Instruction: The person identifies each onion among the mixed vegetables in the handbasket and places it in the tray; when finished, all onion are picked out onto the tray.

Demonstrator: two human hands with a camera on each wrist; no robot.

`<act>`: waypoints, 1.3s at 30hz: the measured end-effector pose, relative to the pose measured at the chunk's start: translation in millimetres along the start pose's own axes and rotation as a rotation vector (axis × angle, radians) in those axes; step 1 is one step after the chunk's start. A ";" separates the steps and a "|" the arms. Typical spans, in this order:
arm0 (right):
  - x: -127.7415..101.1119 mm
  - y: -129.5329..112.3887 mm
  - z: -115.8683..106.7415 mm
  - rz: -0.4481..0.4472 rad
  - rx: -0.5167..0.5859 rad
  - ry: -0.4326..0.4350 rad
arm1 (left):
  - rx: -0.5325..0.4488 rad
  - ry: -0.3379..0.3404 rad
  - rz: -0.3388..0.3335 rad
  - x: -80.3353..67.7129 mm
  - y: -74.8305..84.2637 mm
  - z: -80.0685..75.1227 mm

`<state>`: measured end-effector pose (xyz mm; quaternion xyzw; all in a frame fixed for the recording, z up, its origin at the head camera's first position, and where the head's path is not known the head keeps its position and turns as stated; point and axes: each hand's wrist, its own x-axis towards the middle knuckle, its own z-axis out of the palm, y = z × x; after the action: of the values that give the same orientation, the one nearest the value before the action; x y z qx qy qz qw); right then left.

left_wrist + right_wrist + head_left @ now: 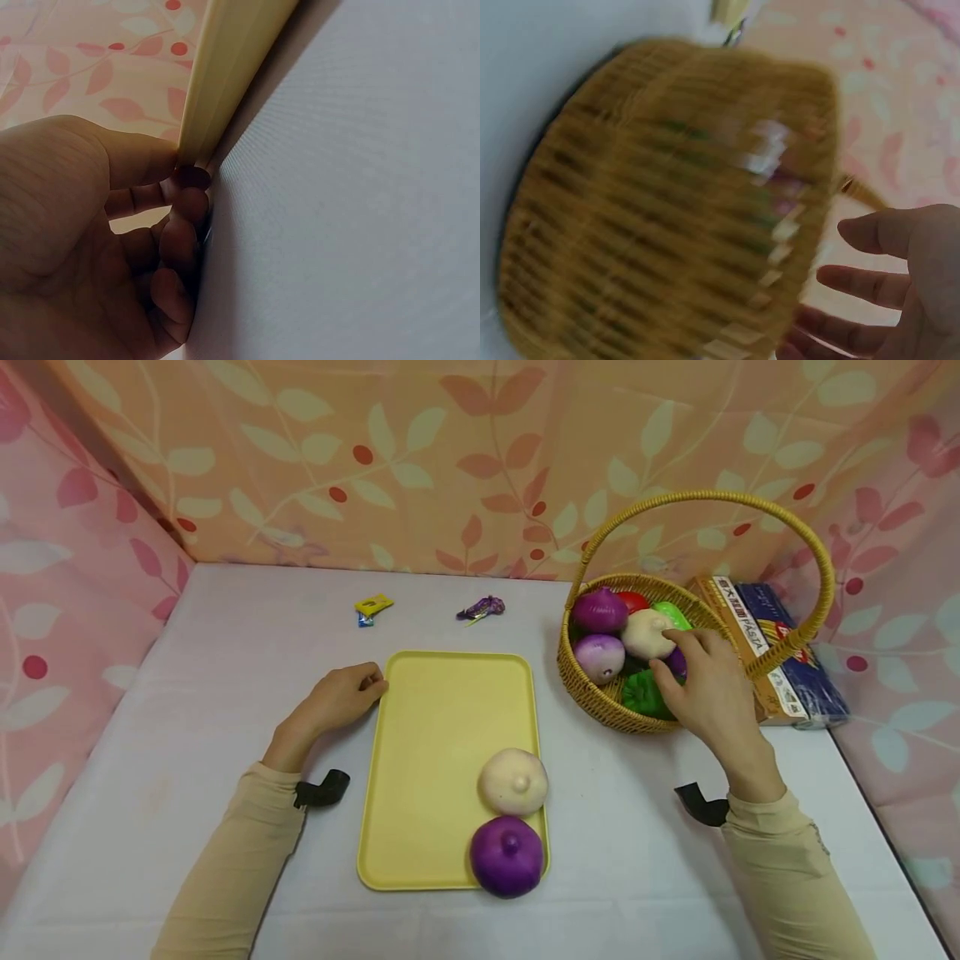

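Note:
My left hand (341, 697) pinches the left rim of a yellow rectangular tray (435, 727); in the left wrist view the thumb lies along the tray edge (217, 67) with curled fingers beside it. On the tray's right side sit a white onion-like toy (514, 782) and a purple onion-like toy (507, 857), both overhanging the rim. My right hand (711, 685) is over a wicker basket (611, 714), fingers spread and gripping nothing visible. Nearest to it is a white round toy vegetable (647, 634); whether they touch is unclear. The right wrist view is blurred.
Also in the basket are a purple onion (600, 610), a purple-and-white round vegetable (599, 657) and a dark green one (645, 693). The tall handle (712, 496) arches above. Pasta packages (787, 652) lie behind at right. Small wrapped sweets (373, 604) lie at the back.

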<state>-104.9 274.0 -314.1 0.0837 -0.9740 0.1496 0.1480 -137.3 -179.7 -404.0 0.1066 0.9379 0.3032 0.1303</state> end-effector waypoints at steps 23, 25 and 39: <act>28.0 51.6 -6.8 0.200 -0.120 -0.438 | 0.005 -0.002 0.006 1.8 1.7 2.6; 27.6 50.5 -4.9 0.204 -0.108 -0.404 | 0.006 -0.006 0.002 1.5 1.7 2.8; 20.9 26.0 -6.4 0.099 -0.050 0.148 | 0.007 0.005 0.001 -1.3 1.8 -1.1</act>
<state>-128.3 298.0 -308.7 0.0202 -0.9667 0.1384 0.2142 -136.2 -179.3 -401.8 0.1068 0.9393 0.3001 0.1274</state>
